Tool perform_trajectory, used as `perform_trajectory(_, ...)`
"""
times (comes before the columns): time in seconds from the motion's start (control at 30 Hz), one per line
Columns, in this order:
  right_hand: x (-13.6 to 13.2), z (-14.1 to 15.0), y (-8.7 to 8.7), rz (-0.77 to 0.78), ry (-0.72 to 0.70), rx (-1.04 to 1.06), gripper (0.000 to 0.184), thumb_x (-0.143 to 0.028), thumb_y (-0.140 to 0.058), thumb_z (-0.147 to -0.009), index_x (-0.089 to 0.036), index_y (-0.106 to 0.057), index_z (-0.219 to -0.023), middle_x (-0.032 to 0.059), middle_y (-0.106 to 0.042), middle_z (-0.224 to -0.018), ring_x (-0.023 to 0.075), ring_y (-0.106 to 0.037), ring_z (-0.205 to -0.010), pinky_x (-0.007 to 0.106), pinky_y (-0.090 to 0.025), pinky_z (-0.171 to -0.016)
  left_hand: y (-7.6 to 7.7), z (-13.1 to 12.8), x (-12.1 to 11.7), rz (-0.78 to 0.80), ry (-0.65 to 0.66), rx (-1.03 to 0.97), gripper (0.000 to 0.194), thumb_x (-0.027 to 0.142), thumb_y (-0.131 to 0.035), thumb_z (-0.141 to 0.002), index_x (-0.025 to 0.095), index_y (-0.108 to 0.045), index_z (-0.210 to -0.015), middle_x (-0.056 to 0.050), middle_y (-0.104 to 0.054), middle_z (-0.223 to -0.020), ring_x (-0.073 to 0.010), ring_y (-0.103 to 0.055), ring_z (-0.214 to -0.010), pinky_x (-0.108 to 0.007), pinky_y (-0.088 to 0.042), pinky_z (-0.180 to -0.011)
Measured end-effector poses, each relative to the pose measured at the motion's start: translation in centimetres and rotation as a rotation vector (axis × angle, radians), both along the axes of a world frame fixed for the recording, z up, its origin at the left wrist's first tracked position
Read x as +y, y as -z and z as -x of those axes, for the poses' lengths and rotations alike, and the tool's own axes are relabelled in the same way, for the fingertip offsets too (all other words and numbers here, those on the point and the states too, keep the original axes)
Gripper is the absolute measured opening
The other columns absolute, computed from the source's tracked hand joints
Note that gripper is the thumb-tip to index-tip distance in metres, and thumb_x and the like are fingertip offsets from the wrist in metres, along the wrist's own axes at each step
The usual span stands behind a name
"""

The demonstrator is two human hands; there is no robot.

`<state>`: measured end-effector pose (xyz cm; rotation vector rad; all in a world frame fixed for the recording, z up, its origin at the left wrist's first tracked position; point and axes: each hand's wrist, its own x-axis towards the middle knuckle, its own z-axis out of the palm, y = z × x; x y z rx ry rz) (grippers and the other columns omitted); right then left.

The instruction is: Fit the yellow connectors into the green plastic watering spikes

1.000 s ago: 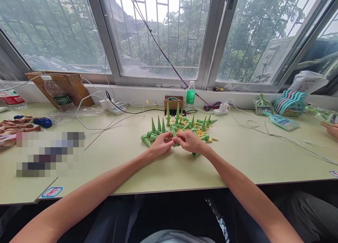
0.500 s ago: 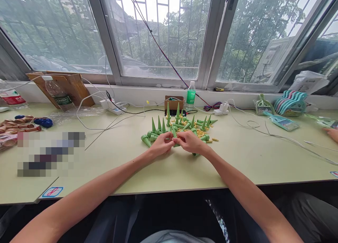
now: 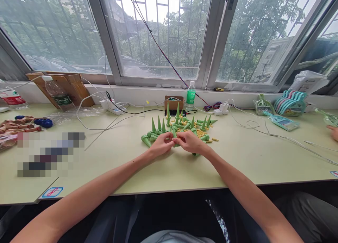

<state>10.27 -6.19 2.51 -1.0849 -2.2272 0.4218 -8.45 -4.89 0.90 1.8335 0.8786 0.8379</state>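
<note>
My left hand [image 3: 162, 144] and my right hand [image 3: 190, 141] meet at the middle of the table, both closed on one green plastic cone spike [image 3: 174, 131]. The fingertips cover much of its lower part. Around and behind the hands lie several more green spikes [image 3: 153, 124], some standing point up and others on their sides. Small yellow pieces [image 3: 201, 134] are heaped among them, mostly to the right of my hands.
Behind the spikes are a small cardboard box [image 3: 174, 103] and a green-labelled bottle [image 3: 190, 97]. White cables [image 3: 266, 132] cross the pale table [image 3: 163, 176]. Packaged teal items [image 3: 289, 104] stand at right, near another person's hand [image 3: 333, 132]. Wooden-handled items [image 3: 26, 125] lie far left.
My hands and the spike between them look almost unmoved. At the far right, the other person's hand has shifted slightly, and the green item beside it has changed position.
</note>
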Motion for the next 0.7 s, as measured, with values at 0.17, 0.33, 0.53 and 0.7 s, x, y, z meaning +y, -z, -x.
perform_trajectory(0.17,0.01,0.02,0.02,0.0,0.002,-0.007,0.04,-0.042,-0.046,-0.093,-0.018,-0.038,-0.062,-0.0047,-0.035,-0.053,0.0086,-0.029,-0.053,0.024,-0.022,-0.052,-0.07,-0.04,-0.04,-0.004,0.003,-0.008,0.014,0.029,-0.055,-0.081,0.019,-0.046,-0.077,0.007,-0.043,-0.053,-0.0073,-0.045,-0.04,-0.019,-0.032,-0.04)
perform_trajectory(0.33,-0.02,0.01,-0.03,0.003,0.007,-0.012,0.042,-0.045,-0.047,-0.093,-0.018,-0.037,-0.062,-0.0048,-0.036,-0.054,0.0086,-0.029,-0.053,0.024,-0.021,-0.053,-0.1,-0.06,-0.01,-0.011,-0.003,0.001,0.013,0.027,-0.055,-0.081,0.019,-0.046,-0.076,0.007,-0.043,-0.053,-0.0073,-0.045,-0.041,-0.019,-0.031,-0.041)
perform_trajectory(0.53,-0.08,0.01,-0.09,0.009,0.004,-0.008,0.041,-0.043,-0.047,-0.093,-0.018,-0.037,-0.062,-0.0049,-0.035,-0.054,0.0083,-0.029,-0.052,0.024,-0.021,-0.052,-0.3,-0.07,-0.14,-0.021,-0.003,0.015,0.012,0.026,-0.054,-0.081,0.018,-0.046,-0.077,0.007,-0.044,-0.054,-0.0071,-0.045,-0.042,-0.019,-0.032,-0.042)
perform_trajectory(0.7,0.05,-0.04,0.03,0.006,0.005,-0.007,0.041,-0.043,-0.046,-0.094,-0.018,-0.037,-0.062,-0.005,-0.034,-0.054,0.0085,-0.028,-0.053,0.024,-0.022,-0.052,-0.21,-0.02,-0.08,-0.037,-0.009,0.016,0.016,0.031,-0.055,-0.083,0.018,-0.048,-0.078,0.007,-0.047,-0.056,-0.0064,-0.045,-0.042,-0.019,-0.033,-0.042)
